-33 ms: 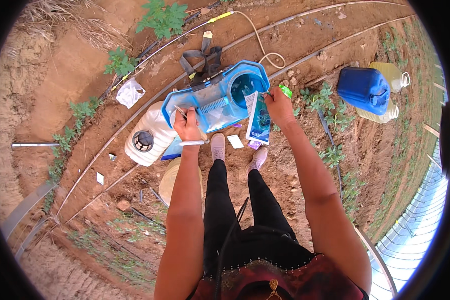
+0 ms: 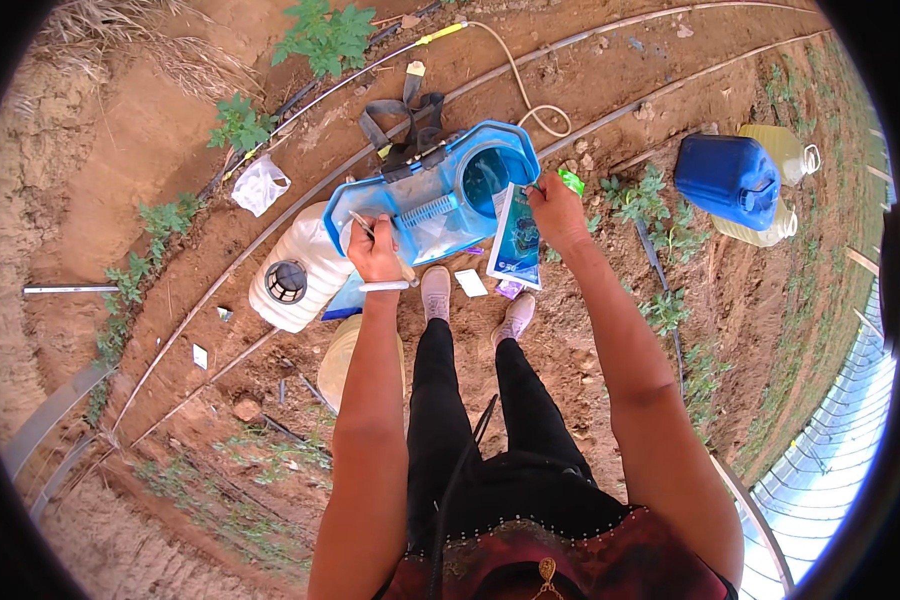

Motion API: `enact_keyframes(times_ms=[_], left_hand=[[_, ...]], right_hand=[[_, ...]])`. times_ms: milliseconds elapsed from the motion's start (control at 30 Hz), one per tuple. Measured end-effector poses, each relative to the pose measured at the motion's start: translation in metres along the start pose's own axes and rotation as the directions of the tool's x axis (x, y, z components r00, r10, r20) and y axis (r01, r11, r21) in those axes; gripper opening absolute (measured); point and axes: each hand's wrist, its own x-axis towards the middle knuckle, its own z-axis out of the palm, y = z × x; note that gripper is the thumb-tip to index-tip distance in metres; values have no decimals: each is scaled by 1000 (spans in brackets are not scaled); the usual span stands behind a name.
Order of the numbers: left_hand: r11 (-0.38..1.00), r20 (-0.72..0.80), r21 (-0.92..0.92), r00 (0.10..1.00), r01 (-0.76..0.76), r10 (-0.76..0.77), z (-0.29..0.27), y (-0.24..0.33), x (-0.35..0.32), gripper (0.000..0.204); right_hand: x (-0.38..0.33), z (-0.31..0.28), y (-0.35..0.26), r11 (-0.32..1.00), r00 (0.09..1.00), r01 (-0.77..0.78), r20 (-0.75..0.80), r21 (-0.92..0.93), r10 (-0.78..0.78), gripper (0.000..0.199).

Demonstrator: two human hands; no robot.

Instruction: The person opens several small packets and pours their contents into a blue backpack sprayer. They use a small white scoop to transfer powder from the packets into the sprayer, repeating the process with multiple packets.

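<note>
My right hand [image 2: 558,212] pinches the top corner of a blue-and-white packet [image 2: 517,240], which hangs by the near right end of a blue sprayer tank [image 2: 440,225]. The tank's round opening [image 2: 483,172] shows just left of the packet. Over the tank's left end, my left hand [image 2: 373,252] is closed around a thin pale stick [image 2: 360,222]; its lower end sticks out beneath the fingers. Part of the stick is hidden by the hand.
A white jug [image 2: 295,270] with a dark basket-like cap lies left of the tank. Black straps [image 2: 405,118] and a spray wand [image 2: 345,80] lie beyond. A blue jerrycan [image 2: 727,180] stands right among yellowish containers. A pale bucket [image 2: 340,360], hoses and plants are around my feet.
The packet's lower end has swung slightly left, and its face has turned a little. My hands and the tank look unmoved.
</note>
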Motion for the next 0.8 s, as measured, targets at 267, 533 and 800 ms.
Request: enact_keyframes(times_ms=[267, 533, 800], left_hand=[[1000, -19, 23, 1000, 16, -15, -1, 2, 0, 21], [1000, 5, -7, 1000, 10, -10, 1, 3, 0, 22], [996, -29, 82, 999, -23, 25, 4, 5, -2, 22]], right_hand=[[19, -1, -20, 971, 970, -205, 158, 120, 185, 24], [34, 11, 5, 997, 987, -79, 141, 4, 78, 25], [15, 15, 12, 997, 998, 62, 23, 52, -63, 22]])
